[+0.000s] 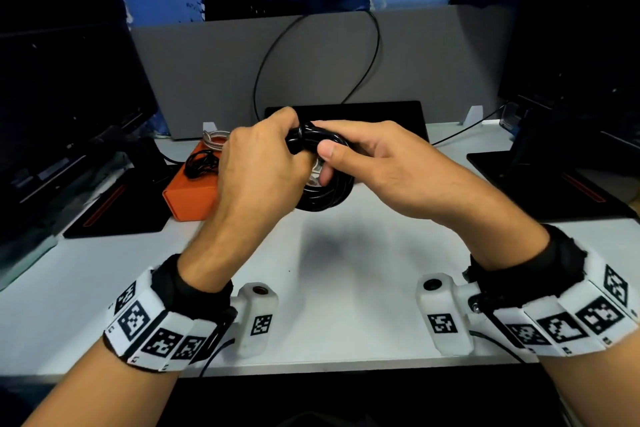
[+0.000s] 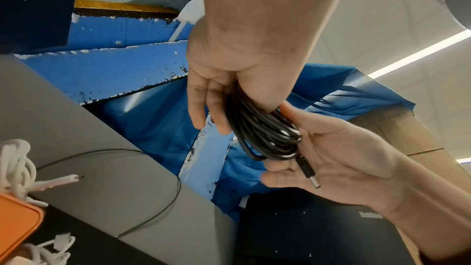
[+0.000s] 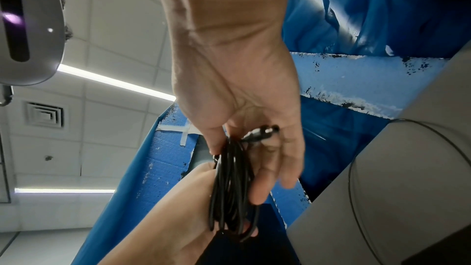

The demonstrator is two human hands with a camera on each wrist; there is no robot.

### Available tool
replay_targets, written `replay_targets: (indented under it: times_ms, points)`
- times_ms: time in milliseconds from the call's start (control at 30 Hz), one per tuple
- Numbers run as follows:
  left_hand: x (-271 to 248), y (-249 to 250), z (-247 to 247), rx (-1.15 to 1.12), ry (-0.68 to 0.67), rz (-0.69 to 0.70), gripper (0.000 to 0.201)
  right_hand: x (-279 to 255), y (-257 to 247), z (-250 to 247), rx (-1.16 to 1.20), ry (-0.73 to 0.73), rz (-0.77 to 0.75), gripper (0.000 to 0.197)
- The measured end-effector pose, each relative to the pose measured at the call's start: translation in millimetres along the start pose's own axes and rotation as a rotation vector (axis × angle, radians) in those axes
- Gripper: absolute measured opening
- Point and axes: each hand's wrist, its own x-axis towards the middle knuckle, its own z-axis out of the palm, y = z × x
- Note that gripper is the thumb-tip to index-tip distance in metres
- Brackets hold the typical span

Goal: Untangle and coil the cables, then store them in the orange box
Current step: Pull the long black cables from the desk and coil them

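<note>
Both hands up at frame centre: left hand (image 1: 258, 163) and right hand (image 1: 374, 166) curl round the glossy black coil (image 1: 322, 184); only the left wrist view shows its barrel plug (image 2: 309, 174) across the right palm.

You have two hands in view, your left hand (image 1: 258, 163) and your right hand (image 1: 374, 163), and between them one coiled bundle of black round cable (image 1: 322, 194) with one barrel plug (image 2: 308, 174) showing at its end. One orange rectangular box (image 1: 188, 192) sits on the one white tabletop (image 1: 346, 288). On the box you can count three more cable bundles: one thin black (image 1: 201, 165), one braided silver-grey (image 1: 213, 140), and one white (image 2: 15, 164) seen from the left wrist view. One loose thin black wire (image 1: 311, 55) loops against the one grey partition panel (image 1: 433, 62). You wear two wrist bands printed with black-and-white markers, one on the left (image 1: 149, 326) and one on the right (image 1: 568, 319).
</note>
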Motion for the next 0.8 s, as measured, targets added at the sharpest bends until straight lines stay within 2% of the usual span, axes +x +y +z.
replay_targets:
  times_ms: [133,200,267,333,400,467,567,667,733,800]
  points:
    - [-3.3,2.7,5.6,0.085,0.052,0.013,0.016,0.8,1.8,1.1,-0.046,0.029,-0.019,0.028]
    - [-2.7,-0.8,7.8,0.135,0.080,0.035,0.027,1.6,2.4,2.9,-0.064,0.031,-0.023,0.026]
    - [-0.1,-7.6,9.3,0.125,0.073,0.134,0.048,2.6,3.5,3.8,-0.080,0.015,-0.028,0.024]
    - [3.0,-11.5,8.9,-0.052,-0.058,0.231,0.054,3.6,6.6,2.5,-0.096,-0.003,-0.034,0.026]
    - [5.2,-11.7,6.0,-0.221,-0.242,0.228,0.048,4.4,10.4,0.6,-0.093,-0.028,-0.018,0.029]
    - [7.1,-13.4,2.5,-0.187,-0.343,0.227,0.040,5.1,14.8,0.3,-0.078,-0.047,0.011,0.029]
    - [9.8,-19.3,-3.6,-0.018,-0.432,0.256,0.028,7.4,19.9,1.7,-0.071,-0.025,0.050,0.027]
    - [7.9,-20.5,-10.4,-0.060,-0.465,0.282,0.039,9.9,20.3,-0.3,-0.104,0.063,0.001,0.029]
    - [5.5,-15.8,-15.7,-0.214,-0.456,0.297,0.049,11.0,18.6,-4.4,-0.075,0.171,-0.039,0.030]
    - [3.5,-11.0,-18.9,-0.400,-0.500,0.281,0.070,11.8,17.8,-9.1,0.016,0.258,-0.040,0.028]
